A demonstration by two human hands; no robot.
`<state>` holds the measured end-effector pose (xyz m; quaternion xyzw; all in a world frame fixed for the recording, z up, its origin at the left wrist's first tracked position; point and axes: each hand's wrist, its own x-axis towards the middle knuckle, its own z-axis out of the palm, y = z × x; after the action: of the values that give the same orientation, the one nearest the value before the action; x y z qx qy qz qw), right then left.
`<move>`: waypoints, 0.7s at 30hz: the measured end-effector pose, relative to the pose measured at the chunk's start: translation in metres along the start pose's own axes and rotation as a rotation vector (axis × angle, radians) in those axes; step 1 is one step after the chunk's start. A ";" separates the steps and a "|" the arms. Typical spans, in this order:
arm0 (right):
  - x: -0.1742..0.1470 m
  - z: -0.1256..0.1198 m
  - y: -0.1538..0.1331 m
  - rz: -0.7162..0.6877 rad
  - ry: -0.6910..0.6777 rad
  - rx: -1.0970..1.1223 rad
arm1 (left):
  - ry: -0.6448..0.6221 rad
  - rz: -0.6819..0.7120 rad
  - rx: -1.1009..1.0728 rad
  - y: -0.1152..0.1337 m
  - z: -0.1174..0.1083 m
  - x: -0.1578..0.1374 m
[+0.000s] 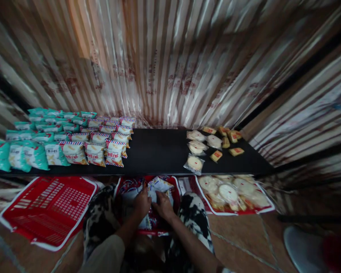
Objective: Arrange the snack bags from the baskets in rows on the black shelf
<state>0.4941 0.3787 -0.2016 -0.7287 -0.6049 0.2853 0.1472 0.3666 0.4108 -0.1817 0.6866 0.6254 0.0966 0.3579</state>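
Note:
Both my hands are down inside a red basket (pixel 176 189) between my knees, among bagged snacks. My left hand (pixel 142 203) has its fingers closed at the left edge of a white snack bag (pixel 160 184) with blue-and-red striped trim. Curled at the lower right of this same bag is my right hand (pixel 163 206). The fingertips are dim and partly hidden. Striped white snack bags (pixel 95 152) stand in rows on the black shelf (pixel 156 151) ahead, beside rows of teal snack bags (pixel 35 155).
Round wrapped pastries (pixel 195 163) and small yellow packets (pixel 216 155) lie on the shelf's right side. Below it, a tilted red basket (pixel 53 204) stands left, and another basket (pixel 235 213) full of wrapped pastries stands right. Striped plastic sheeting (pixel 159 64) hangs behind.

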 end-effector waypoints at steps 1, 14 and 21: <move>-0.001 0.001 0.000 0.004 -0.009 -0.009 | -0.003 -0.016 0.004 -0.001 0.003 0.001; -0.021 -0.002 0.021 -0.097 -0.062 0.048 | -0.023 -0.154 0.058 -0.007 0.007 -0.022; -0.030 0.003 0.024 -0.087 -0.051 0.081 | 0.035 -0.224 -0.046 -0.023 0.006 -0.032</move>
<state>0.5078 0.3444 -0.2103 -0.6877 -0.6275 0.3213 0.1734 0.3455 0.3782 -0.1902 0.6022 0.7020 0.0824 0.3711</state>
